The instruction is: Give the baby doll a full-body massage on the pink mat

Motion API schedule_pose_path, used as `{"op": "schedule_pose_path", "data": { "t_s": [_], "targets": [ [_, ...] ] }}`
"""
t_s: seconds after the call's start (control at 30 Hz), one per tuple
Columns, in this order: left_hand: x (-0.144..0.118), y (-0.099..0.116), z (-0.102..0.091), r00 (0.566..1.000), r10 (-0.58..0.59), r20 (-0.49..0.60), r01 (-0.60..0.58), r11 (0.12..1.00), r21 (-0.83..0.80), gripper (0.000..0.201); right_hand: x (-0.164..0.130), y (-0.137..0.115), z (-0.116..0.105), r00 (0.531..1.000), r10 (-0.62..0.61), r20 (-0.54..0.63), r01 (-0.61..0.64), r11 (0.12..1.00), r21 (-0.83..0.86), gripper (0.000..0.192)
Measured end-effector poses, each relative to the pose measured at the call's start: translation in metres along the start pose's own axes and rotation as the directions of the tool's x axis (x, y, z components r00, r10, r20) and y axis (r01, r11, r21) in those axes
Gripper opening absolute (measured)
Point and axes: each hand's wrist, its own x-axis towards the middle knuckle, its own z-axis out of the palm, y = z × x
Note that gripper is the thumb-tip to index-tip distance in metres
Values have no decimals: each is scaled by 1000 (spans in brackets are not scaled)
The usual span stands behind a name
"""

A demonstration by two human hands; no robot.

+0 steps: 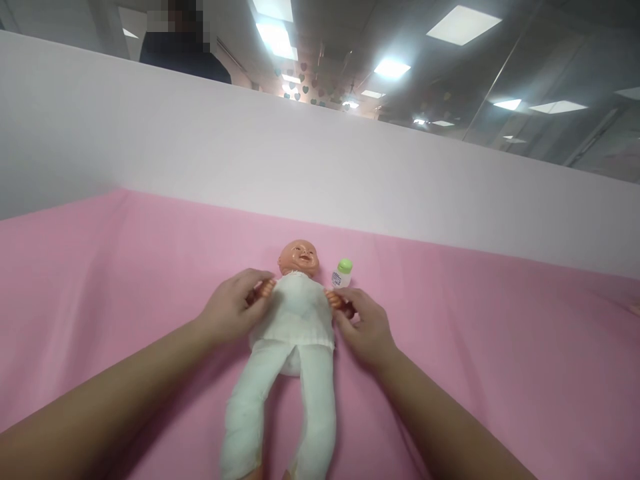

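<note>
Bare forearms (pixel 115 390), extended from 8 and 4 o'clock toward a doll (pixel 299 313) at centre. Doll laid face up on a pink sheet (pixel 475 373): head at 12 o'clock, legs toward 6 o'clock and slightly apart, feet cut by the lower edge of the view.

Grip, left hand (pixel 233 303): at 9 o'clock of the doll's chest, thumb and fingers curled around one small plastic hand (pixel 269 287). Grip, right hand (pixel 366 327): at 3 o'clock, curled likewise around the other plastic hand (pixel 332 298). Pressure: cannot tell.

Probable reason for the paired hold: equal support on both sides, with arms bent near the chest and trunk kept straight. Probable reason for the face-up lay, legs toward the camera: front and both arms within easy reach.

At 1 o'clock, just beside the doll's head: a small bottle (pixel 343 273) with a green cap, close above the right fingertips and liable to be knocked by an outward sweep. Across 12 o'clock: a white panel (pixel 320 160), limiting reach beyond the sheet. Past the panel at 11 o'clock: a person in dark clothing (pixel 183 59). Overhead: ceiling lights (pixel 464 25).
</note>
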Motion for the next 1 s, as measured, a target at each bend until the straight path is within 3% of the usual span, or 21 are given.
{"op": "schedule_pose_path", "data": {
  "t_s": [0.07,0.17,0.33,0.43,0.53,0.6,0.67,0.8,0.93,1.0],
  "targets": [
    [5,-12,-13,986,-152,-67,154,987,35,46,3,12,-8,965,230,-128,-222,972,74,38],
    [11,-39,-32,953,-301,-42,304,949,86,52,9,36,-23,849,476,-229,-431,875,220,52],
    [18,-91,-49,854,-518,47,494,836,241,44,13,77,-39,723,654,-224,-598,754,270,63],
    [20,-107,-52,837,-533,121,460,807,371,45,13,90,-41,678,712,-182,-695,702,153,58],
    [18,-99,-50,885,-444,142,339,822,458,50,12,95,-40,663,730,-168,-730,680,70,49],
    [12,-83,-43,924,-365,116,263,824,501,62,12,98,-39,667,724,-175,-727,684,58,49],
    [2,-64,-31,960,-228,162,118,856,503,77,11,101,-38,674,710,-203,-716,696,53,52],
    [-24,-37,2,929,69,363,-215,900,379,87,10,109,-37,670,697,-256,-711,701,47,58],
    [-42,-21,17,926,197,323,-302,899,317,101,10,114,-36,672,692,-264,-711,703,34,56],
    [-46,-8,14,893,317,319,-403,879,255,102,10,114,-36,673,692,-263,-711,703,31,55]
  ]
}}
